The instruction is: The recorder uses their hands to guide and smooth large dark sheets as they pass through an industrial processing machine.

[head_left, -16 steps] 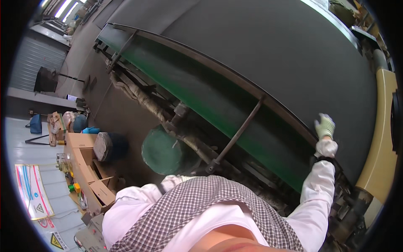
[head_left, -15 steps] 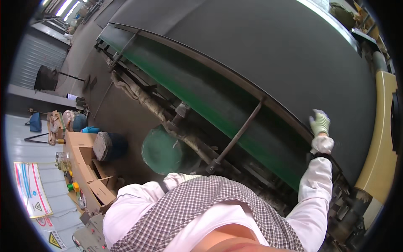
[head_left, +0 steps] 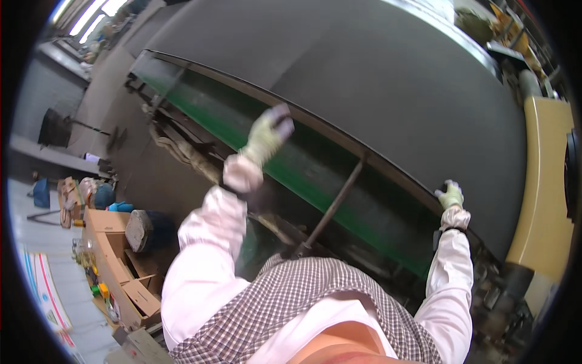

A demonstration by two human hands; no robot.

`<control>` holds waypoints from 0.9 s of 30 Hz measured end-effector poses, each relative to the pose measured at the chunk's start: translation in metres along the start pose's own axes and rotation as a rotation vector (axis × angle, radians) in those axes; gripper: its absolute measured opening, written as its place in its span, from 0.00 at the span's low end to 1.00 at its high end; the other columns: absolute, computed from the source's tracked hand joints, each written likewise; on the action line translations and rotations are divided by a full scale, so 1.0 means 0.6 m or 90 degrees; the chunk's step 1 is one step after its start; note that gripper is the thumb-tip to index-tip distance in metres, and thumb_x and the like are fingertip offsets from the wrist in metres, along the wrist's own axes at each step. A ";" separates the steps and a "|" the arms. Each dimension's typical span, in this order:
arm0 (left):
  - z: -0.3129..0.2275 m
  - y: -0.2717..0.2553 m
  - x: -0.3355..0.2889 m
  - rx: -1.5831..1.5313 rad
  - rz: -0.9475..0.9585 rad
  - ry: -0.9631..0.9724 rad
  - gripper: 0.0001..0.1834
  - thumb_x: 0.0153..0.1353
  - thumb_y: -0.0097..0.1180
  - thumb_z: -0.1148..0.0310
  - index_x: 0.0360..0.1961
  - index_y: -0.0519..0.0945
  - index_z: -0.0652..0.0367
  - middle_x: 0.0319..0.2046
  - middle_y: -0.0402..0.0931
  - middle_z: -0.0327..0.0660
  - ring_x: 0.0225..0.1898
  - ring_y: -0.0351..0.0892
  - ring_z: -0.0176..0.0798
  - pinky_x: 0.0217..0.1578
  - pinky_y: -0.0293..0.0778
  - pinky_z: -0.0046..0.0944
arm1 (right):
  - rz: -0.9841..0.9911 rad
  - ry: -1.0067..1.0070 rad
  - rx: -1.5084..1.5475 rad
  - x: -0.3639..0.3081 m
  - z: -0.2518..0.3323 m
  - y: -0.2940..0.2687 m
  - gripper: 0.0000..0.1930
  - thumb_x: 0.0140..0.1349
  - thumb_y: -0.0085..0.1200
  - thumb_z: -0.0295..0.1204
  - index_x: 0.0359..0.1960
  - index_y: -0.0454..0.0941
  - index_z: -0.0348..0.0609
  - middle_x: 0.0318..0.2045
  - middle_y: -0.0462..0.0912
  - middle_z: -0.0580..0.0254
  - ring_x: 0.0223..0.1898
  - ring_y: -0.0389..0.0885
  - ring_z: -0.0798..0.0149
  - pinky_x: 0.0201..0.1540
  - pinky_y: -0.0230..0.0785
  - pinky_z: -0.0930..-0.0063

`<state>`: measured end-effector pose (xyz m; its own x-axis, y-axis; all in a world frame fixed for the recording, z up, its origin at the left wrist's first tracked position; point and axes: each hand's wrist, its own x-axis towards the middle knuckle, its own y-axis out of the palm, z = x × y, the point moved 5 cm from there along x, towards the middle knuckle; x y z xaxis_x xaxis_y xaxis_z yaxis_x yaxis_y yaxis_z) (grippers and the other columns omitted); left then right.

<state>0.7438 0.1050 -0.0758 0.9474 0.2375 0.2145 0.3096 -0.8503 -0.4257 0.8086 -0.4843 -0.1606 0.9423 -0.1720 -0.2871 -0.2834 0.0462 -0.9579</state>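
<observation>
A wide dark grey belt (head_left: pixel 388 91) stretches across the machine in front of me. My left hand (head_left: pixel 270 134), in a pale green and lilac glove, is raised over the green side strip (head_left: pixel 315 176) close to the belt's near edge. Motion blurs its fingers, and a dark patch shows between them; I cannot make out whether it is an object. My right hand (head_left: pixel 450 195), gloved alike, rests at the belt's near right edge with thumb and fingers apart. A small dark spot shows between them.
A yellow curved cover (head_left: pixel 545 182) bounds the belt on the right. A metal bar (head_left: pixel 333 206) angles up to the belt's edge. Wrapped pipes (head_left: pixel 188 158) run below. Cardboard boxes (head_left: pixel 115 261) and a dark drum (head_left: pixel 148 230) stand at left.
My left hand has risen from beside my body to the belt's near edge. My right hand has drawn back slightly from the belt surface to its edge, and its fingers have bent.
</observation>
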 end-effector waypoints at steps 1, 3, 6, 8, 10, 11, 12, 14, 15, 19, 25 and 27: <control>-0.003 0.005 0.070 0.090 -0.024 0.013 0.26 0.57 0.63 0.60 0.55 0.75 0.61 0.53 0.75 0.49 0.55 0.73 0.49 0.58 0.68 0.41 | 0.009 0.024 -0.005 0.002 -0.031 0.001 0.31 0.48 0.66 0.42 0.56 0.72 0.53 0.58 0.72 0.58 0.61 0.68 0.52 0.61 0.63 0.57; 0.056 0.022 0.200 0.366 -0.036 0.033 0.33 0.56 0.63 0.51 0.60 0.71 0.57 0.59 0.70 0.50 0.61 0.68 0.52 0.61 0.64 0.44 | 0.058 0.080 -0.038 0.008 -0.069 0.001 0.32 0.49 0.64 0.44 0.57 0.72 0.54 0.60 0.70 0.57 0.63 0.67 0.52 0.62 0.63 0.57; 0.152 0.086 0.297 0.546 0.097 -0.112 0.45 0.50 0.65 0.44 0.66 0.63 0.52 0.65 0.61 0.49 0.66 0.59 0.52 0.64 0.60 0.48 | 0.063 0.108 -0.122 -0.006 -0.065 -0.027 0.31 0.49 0.64 0.43 0.57 0.72 0.54 0.62 0.69 0.56 0.63 0.67 0.51 0.62 0.62 0.56; 0.166 0.156 0.290 0.652 0.284 -0.180 0.50 0.46 0.67 0.42 0.67 0.62 0.51 0.65 0.60 0.49 0.66 0.58 0.55 0.64 0.60 0.50 | -0.028 0.068 -0.139 -0.007 -0.049 -0.049 0.29 0.50 0.63 0.42 0.56 0.75 0.53 0.62 0.69 0.53 0.63 0.67 0.49 0.62 0.62 0.53; 0.142 0.197 0.271 0.683 0.291 -0.158 0.54 0.40 0.69 0.36 0.66 0.64 0.50 0.62 0.63 0.49 0.64 0.61 0.55 0.62 0.64 0.50 | -0.148 -0.057 -0.069 0.013 0.032 -0.066 0.28 0.50 0.64 0.40 0.54 0.75 0.52 0.59 0.73 0.55 0.59 0.70 0.49 0.60 0.65 0.53; 0.118 0.205 0.257 0.686 0.292 -0.152 0.53 0.40 0.69 0.36 0.64 0.65 0.50 0.60 0.64 0.49 0.63 0.62 0.55 0.61 0.65 0.49 | -0.199 -0.143 -0.015 0.022 0.104 -0.077 0.26 0.50 0.63 0.39 0.53 0.76 0.50 0.56 0.75 0.55 0.57 0.72 0.49 0.58 0.66 0.54; 0.094 0.215 0.243 0.688 0.294 -0.145 0.51 0.39 0.69 0.36 0.63 0.67 0.51 0.59 0.66 0.48 0.62 0.63 0.54 0.59 0.67 0.49 | -0.239 -0.234 0.035 0.025 0.182 -0.091 0.26 0.51 0.63 0.37 0.53 0.76 0.49 0.55 0.76 0.54 0.56 0.73 0.49 0.58 0.67 0.54; 0.070 0.235 0.219 0.688 0.294 -0.121 0.49 0.37 0.69 0.36 0.57 0.70 0.54 0.55 0.68 0.48 0.57 0.68 0.51 0.54 0.71 0.48 | -0.253 -0.366 0.124 0.034 0.346 -0.094 0.25 0.51 0.62 0.38 0.52 0.76 0.48 0.54 0.77 0.53 0.55 0.73 0.48 0.58 0.67 0.54; 0.061 0.247 0.205 0.661 0.290 -0.095 0.47 0.36 0.70 0.37 0.54 0.71 0.55 0.54 0.69 0.47 0.54 0.70 0.50 0.52 0.72 0.48 | -0.265 -0.421 0.168 0.044 0.417 -0.080 0.24 0.51 0.62 0.38 0.52 0.76 0.49 0.54 0.76 0.53 0.56 0.73 0.48 0.58 0.66 0.54; 0.035 0.325 0.200 0.341 0.388 0.051 0.43 0.41 0.67 0.37 0.54 0.76 0.56 0.51 0.76 0.54 0.55 0.73 0.55 0.56 0.69 0.49 | -0.197 -0.370 0.334 0.100 0.518 -0.024 0.28 0.51 0.63 0.42 0.56 0.74 0.52 0.56 0.74 0.52 0.57 0.71 0.48 0.59 0.65 0.54; 0.214 0.027 0.389 0.590 0.095 -0.036 0.37 0.52 0.60 0.42 0.57 0.73 0.55 0.56 0.71 0.50 0.59 0.68 0.52 0.59 0.66 0.47 | -0.108 -0.195 0.172 0.061 0.460 0.015 0.37 0.42 0.71 0.43 0.57 0.73 0.54 0.62 0.66 0.52 0.61 0.64 0.43 0.61 0.63 0.53; 0.273 -0.037 0.383 0.651 0.101 -0.103 0.37 0.52 0.60 0.43 0.57 0.72 0.56 0.59 0.67 0.49 0.61 0.65 0.51 0.60 0.65 0.47 | -0.088 -0.173 0.171 0.064 0.411 0.011 0.37 0.41 0.73 0.40 0.57 0.73 0.54 0.63 0.66 0.53 0.62 0.63 0.44 0.62 0.62 0.53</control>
<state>0.9678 0.2553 -0.1608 0.9594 0.2822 0.0037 0.0311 -0.0927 -0.9952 0.8866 -0.2480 -0.1790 0.9912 0.0700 -0.1121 -0.1282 0.3026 -0.9445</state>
